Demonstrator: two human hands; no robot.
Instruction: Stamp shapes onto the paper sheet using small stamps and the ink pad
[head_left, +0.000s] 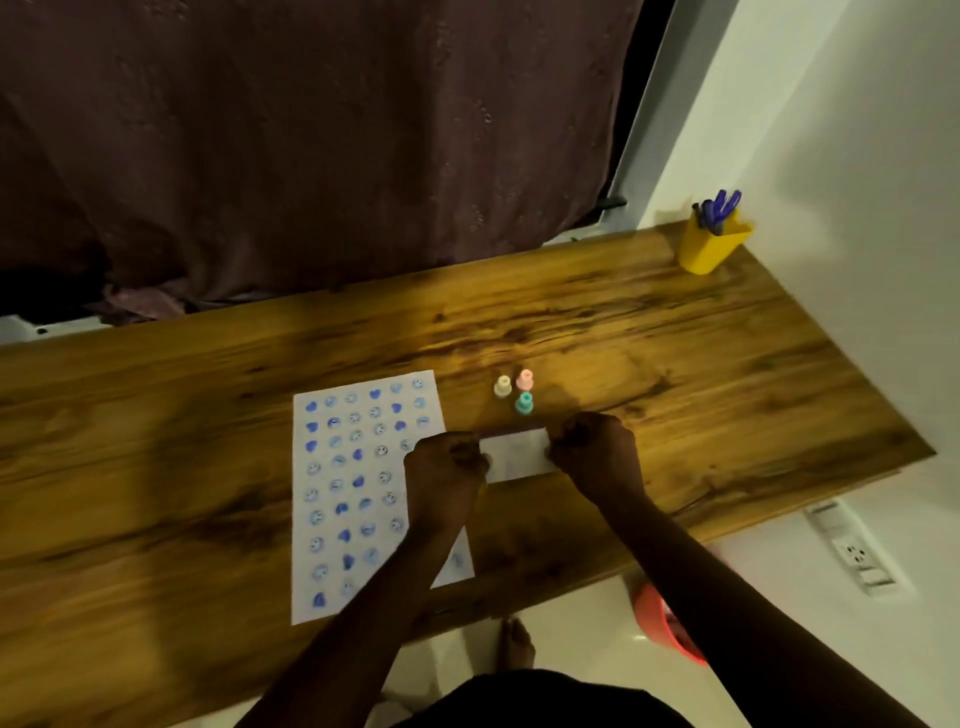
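Head view, read from left to right. 1 wooden desk (156, 415) crosses the frame from the lower left to the right edge, with a dark curtain (285, 145) hanging behind it in the upper left. 1 paper sheet (332, 519) lies flat at lower centre-left of the frame, long axis running away from the viewer; it carries rows of blue prints, some solid hearts and some paler round smiling faces, and its lower right part is hidden under a forearm. 2 hands meet at frame centre. The left hand (444, 467) is curled into a loose fist over the sheet's right edge, fingers closed on the left end of 1 small white rectangular ink pad (517, 454). The right hand (595, 447), likewise curled, grips the pad's right end; both forearms angle up from the bottom of the frame. The pad sits on the desk just right of the sheet, its face pale with a faint tint. Just above it stand 3 small stamps, upright and close together: cream stamp (502, 386), pink stamp (525, 379), teal stamp (525, 403). In the upper right, 1 yellow cup (711, 249) holds several blue pens (719, 208); their number cannot be told.
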